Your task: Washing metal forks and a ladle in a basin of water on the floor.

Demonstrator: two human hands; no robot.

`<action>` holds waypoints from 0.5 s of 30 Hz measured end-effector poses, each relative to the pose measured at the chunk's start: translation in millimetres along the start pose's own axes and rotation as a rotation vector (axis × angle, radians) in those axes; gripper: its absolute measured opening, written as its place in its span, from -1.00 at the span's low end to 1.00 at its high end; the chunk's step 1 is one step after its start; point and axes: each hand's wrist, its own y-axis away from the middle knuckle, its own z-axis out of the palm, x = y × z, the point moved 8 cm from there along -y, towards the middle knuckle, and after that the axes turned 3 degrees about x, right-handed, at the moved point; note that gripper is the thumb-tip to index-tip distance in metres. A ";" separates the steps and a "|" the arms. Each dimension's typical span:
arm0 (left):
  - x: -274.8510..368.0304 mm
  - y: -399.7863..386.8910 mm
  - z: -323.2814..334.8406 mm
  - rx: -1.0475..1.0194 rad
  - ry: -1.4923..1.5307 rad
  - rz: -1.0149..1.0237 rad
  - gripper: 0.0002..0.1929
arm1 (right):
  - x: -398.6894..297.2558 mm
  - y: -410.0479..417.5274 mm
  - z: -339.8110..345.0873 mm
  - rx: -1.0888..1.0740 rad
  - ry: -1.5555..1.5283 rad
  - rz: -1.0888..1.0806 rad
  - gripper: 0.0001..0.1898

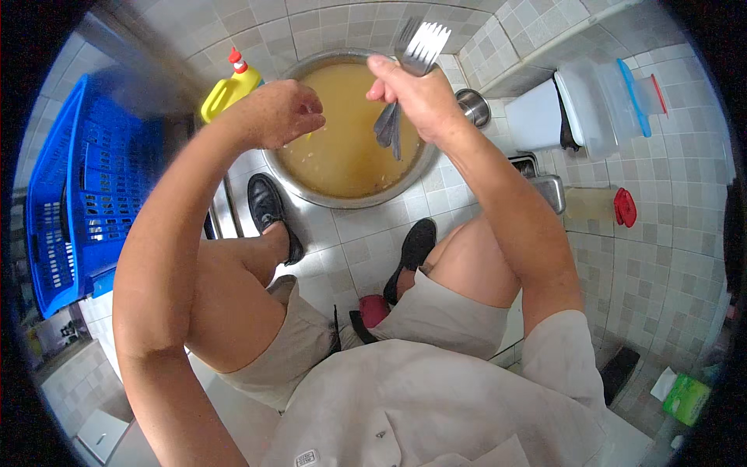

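Before me a wide round metal basin (pixel 350 202) on the tiled floor holds cloudy yellowish-brown water (pixel 350 140) with small bits floating in it. My right hand (pixel 423 99) is raised over the basin's right side. It grips a bunch of metal forks (pixel 426 46), tines up, their handles (pixel 386 125) sticking out below the palm. Over the basin's left part hangs my left hand (pixel 286 114), its fingers curled; whether something small is between them is hidden. A tiny yellow bit shows just below its fingertips.
Left of the basin stand a yellow bottle (pixel 233 87) with a red cap and a blue plastic basket (pixel 81 192). Rightward are a metal cup (pixel 474 108), clear plastic containers (pixel 595 111), metal trays (pixel 548 192) and a red-lidded jug (pixel 595 204). Tiled walls close in behind.
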 end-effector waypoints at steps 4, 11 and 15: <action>0.6 0.8 -1.2 0.017 0.002 -0.019 -0.67 | -3.7 0.5 -0.7 0.046 0.322 -0.090 -0.60; 0.7 0.3 -1.3 -0.008 -0.032 -0.014 -0.66 | 4.0 -7.6 -7.3 0.004 0.088 -0.067 -0.61; -0.2 0.7 -0.3 -0.004 -0.009 -0.028 -0.66 | -8.3 -7.0 -17.0 0.172 0.294 -0.145 -0.62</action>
